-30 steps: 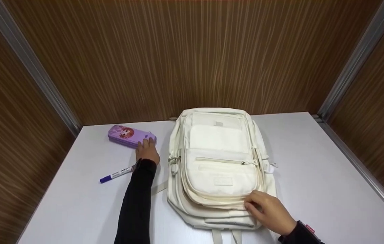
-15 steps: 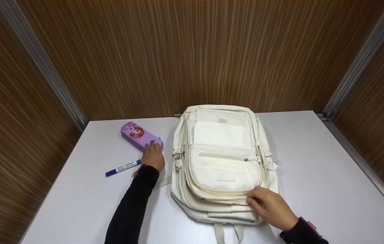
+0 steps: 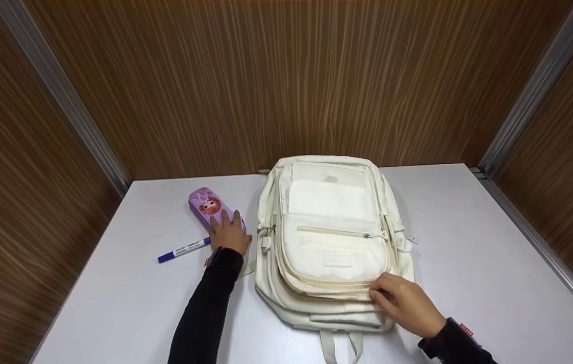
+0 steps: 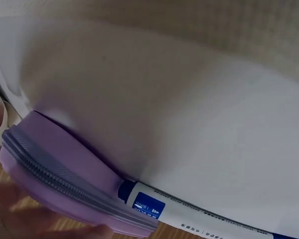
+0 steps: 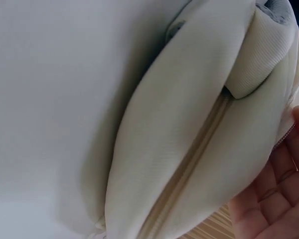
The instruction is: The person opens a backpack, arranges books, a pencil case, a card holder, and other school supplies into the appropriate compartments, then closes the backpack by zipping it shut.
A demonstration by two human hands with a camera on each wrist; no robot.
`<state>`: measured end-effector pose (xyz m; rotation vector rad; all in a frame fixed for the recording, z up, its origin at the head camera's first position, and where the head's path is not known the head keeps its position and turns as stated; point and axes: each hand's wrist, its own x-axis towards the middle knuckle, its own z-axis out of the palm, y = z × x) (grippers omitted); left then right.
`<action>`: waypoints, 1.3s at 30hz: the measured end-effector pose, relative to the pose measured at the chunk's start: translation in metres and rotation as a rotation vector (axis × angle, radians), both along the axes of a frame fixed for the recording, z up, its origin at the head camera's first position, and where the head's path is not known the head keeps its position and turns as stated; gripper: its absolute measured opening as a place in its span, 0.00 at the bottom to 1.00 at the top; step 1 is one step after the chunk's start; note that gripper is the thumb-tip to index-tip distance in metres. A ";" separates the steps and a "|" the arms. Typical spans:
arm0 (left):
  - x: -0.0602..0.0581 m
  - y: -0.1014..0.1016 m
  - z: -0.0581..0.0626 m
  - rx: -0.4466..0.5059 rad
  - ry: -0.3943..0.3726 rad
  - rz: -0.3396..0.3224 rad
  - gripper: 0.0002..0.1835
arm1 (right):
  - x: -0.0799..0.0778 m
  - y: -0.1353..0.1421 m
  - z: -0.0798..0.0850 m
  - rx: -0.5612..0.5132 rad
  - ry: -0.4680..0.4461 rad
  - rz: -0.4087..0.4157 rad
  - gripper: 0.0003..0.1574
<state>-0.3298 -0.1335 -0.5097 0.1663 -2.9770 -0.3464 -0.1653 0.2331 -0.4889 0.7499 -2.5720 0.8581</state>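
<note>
Left of centre, your splayed left hand [image 3: 229,236] has turned the case [image 3: 209,206] steeper; lower right, your right hand [image 3: 407,305] pinches the bag [image 3: 334,253].

Cream bag [image 5: 154,119] fills most of the middle and right, its puffy side slanting from upper right down to bottom center. There's a tan zipper [image 5: 189,164] running diagonally across it, plus a ribbed fold [image 5: 261,55] bulging out near the upper right, with a grey bit [image 5: 276,11] at the top. Right hand [image 5: 274,199] is at the lower right, partly cut off, fingers curled, thumb pinching a thin edge of the bag. Left side's pretty much all white table [image 5: 45,99], and some striped wood [image 5: 214,224] peeks out at the bottom.
</note>
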 end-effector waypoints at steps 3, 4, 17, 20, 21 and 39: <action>0.000 0.003 -0.003 -0.001 -0.017 0.019 0.36 | 0.000 0.000 0.002 -0.004 0.006 0.008 0.10; 0.001 0.004 -0.004 -0.003 -0.001 0.019 0.34 | -0.001 0.000 0.003 -0.006 0.009 0.009 0.10; 0.033 0.003 -0.003 0.064 0.179 -0.104 0.30 | -0.006 0.000 0.022 -0.072 0.085 0.036 0.11; 0.046 0.006 0.008 0.086 0.197 -0.129 0.28 | -0.006 0.000 0.027 -0.086 0.096 0.024 0.12; 0.049 0.007 0.010 0.088 0.204 -0.136 0.27 | -0.007 0.000 0.029 -0.092 0.097 0.021 0.12; 0.152 0.014 0.053 0.029 0.396 -0.287 0.21 | -0.037 -0.007 0.083 -0.133 0.223 0.014 0.09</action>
